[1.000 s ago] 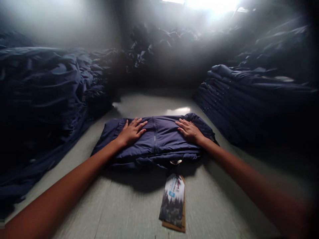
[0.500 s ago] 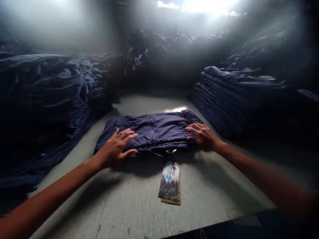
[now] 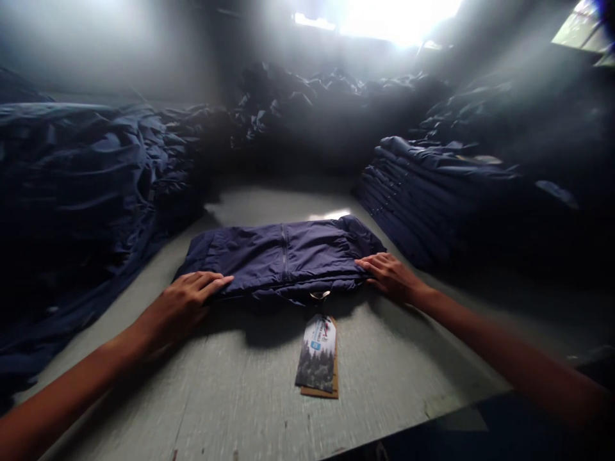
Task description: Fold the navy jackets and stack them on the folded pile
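A folded navy jacket [image 3: 250,256] with a zip down its middle lies flat on the table. At its near left corner, my left hand [image 3: 185,301] is closed over the edge, fingers on top and the thumb side toward the middle. My right hand [image 3: 391,276] grips the near right corner, with its fingertips on the cloth and the thumb hidden. From the jacket's near edge hang paper tags [image 3: 316,358], one printed with dark trees over a brown one, resting on the table in front.
The pale, worn table [image 3: 240,384] has its front edge at the lower right. A neat stack of folded navy garments [image 3: 423,198] stands at right. Heaped navy garments [image 3: 81,186] rise at left, and more dark clothing [image 3: 317,96] is piled at the back.
My left hand has gone from lying spread on the jacket to gripping its near left corner. My right hand has closed at the near right edge. The view has shifted slightly.
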